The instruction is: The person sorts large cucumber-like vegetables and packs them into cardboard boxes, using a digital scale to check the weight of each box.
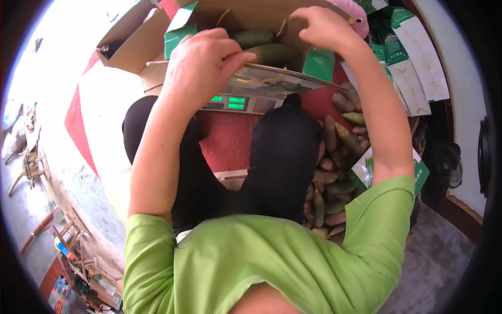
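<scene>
A cardboard gift box (272,78) with rope handles sits on an electronic scale (230,102) whose digits glow green. Long green vegetables (264,49) lie inside the box. My left hand (201,68) is curled over the near flap of the box. My right hand (321,26) is closed on the far flap, close to a rope handle (282,26). Both arms reach forward over my knees in black trousers (282,157).
A pile of long green and purplish vegetables (334,162) lies on the floor to the right. Flat green-and-white boxes (413,57) are stacked at the far right. An open brown carton (130,42) stands at the upper left. A red mat (230,138) is under the scale.
</scene>
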Demonstrator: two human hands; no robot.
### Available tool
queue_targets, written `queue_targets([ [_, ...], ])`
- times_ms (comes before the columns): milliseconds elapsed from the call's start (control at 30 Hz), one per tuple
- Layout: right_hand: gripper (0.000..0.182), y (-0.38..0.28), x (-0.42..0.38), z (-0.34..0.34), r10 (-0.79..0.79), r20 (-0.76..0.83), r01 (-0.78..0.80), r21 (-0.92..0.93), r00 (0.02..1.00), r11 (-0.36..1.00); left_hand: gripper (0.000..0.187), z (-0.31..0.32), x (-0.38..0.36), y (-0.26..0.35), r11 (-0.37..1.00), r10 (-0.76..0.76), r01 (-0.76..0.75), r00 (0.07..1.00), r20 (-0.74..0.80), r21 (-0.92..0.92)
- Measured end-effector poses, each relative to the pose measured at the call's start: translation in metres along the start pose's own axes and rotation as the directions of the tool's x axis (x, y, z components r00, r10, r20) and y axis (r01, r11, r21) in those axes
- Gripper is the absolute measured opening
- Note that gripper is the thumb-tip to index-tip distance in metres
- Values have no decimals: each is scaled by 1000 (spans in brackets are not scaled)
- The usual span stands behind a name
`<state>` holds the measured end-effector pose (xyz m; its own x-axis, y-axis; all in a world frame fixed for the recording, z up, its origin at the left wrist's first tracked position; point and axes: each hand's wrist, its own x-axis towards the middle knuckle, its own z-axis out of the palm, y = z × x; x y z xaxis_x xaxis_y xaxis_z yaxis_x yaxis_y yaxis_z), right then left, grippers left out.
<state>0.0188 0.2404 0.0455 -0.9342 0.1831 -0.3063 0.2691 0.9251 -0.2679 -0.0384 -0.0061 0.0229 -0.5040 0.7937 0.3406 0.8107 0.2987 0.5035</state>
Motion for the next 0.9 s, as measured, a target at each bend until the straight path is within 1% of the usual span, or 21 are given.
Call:
queue_targets([
  [33, 36, 2, -9, 1, -48, -170, 50, 2, 984, 999, 17, 0, 0, -1, 1000, 12, -12, 999, -42, -1],
  [67, 39, 0, -21, 3, 64, -210, 11, 338, 976, 941, 16, 0, 0, -2, 1000, 25, -25, 996, -85, 1],
  [100, 37, 5, -32, 6, 97, -272, 30, 425, 957, 905, 16, 1, 0, -2, 1000, 19, -19, 997, -79, 2],
  [133, 37, 15, -43, 11, 135, -332, 55, 505, 934, 862, 15, 1, 1, -3, 999, 35, -35, 991, -130, 5],
  [167, 34, 32, -54, 21, 153, -437, 137, 563, 886, 815, 15, 0, 1, -4, 999, 53, -52, 981, -185, 10],
  [200, 32, 49, -65, 36, 180, -534, 226, 606, 826, 762, 14, 0, 1, -5, 998, 61, -54, 977, -206, 38],
  [233, 28, 53, -79, 46, 310, -519, 177, 690, 797, 702, 14, -1, 0, -2, 998, 56, -49, 977, -206, 38],
  [267, 25, 56, -96, 58, 435, -488, 134, 767, 757, 628, 14, -2, 1, 2, 1000, 20, -18, 978, -205, 12],
  [300, 25, 63, -110, 74, 534, -417, 29, 807, 736, 590, 14, -4, 1, 4, 1000, -15, 13, 979, -203, -13],
  [333, 25, 73, -122, 93, 624, -344, -71, 837, 701, 542, 14, -5, 0, 4, 1000, -19, 17, 979, -202, -12],
  [400, 27, 102, -147, 146, 650, -252, -159, 849, 717, 504, 11, -6, 3, 2, 998, 41, -50, 968, -248, -29],
  [467, 24, 114, -173, 199, 672, -192, -169, 886, 716, 433, 10, -5, 4, 1, 998, 41, -51, 963, -268, -30],
  [533, 21, 111, -192, 241, 671, -202, -197, 861, 714, 468, 9, -7, 4, 5, 998, 43, -55, 957, -286, -31],
  [600, 19, 121, -214, 298, 711, -20, -215, 947, 703, 239, 7, -14, 4, 14, 999, 14, -26, 965, -262, -44],
  [633, 20, 125, -226, 324, 691, 21, -250, 940, 723, 233, 7, -11, 4, 11, 999, 16, -29, 965, -260, -46],
  [667, 21, 119, -233, 332, 668, 63, -284, 931, 742, 228, 6, -7, 4, 5, 998, 24, -40, 960, -277, -51],
  [700, 21, 112, -241, 339, 669, 63, -284, 932, 740, 226, 6, -4, 4, 2, 997, 31, -49, 955, -294, -56],
  [733, 20, 92, -243, 338, 671, 39, -291, 918, 741, 269, 6, -4, 4, 3, 997, 33, -51, 956, -292, -56],
  [800, 20, 88, -250, 354, 674, 13, -298, 903, 739, 309, 7, -5, 5, 6, 996, -8, -16, 961, -278, -83],
  [867, 21, 116, -262, 420, 662, 0, -230, 938, 750, 260, 7, -11, 5, 14, 996, -14, -8, 966, -259, -84],
  [900, 21, 124, -266, 442, 665, 0, -229, 939, 747, 258, 7, -13, 6, 17, 997, -24, 3, 970, -243, -83],
])
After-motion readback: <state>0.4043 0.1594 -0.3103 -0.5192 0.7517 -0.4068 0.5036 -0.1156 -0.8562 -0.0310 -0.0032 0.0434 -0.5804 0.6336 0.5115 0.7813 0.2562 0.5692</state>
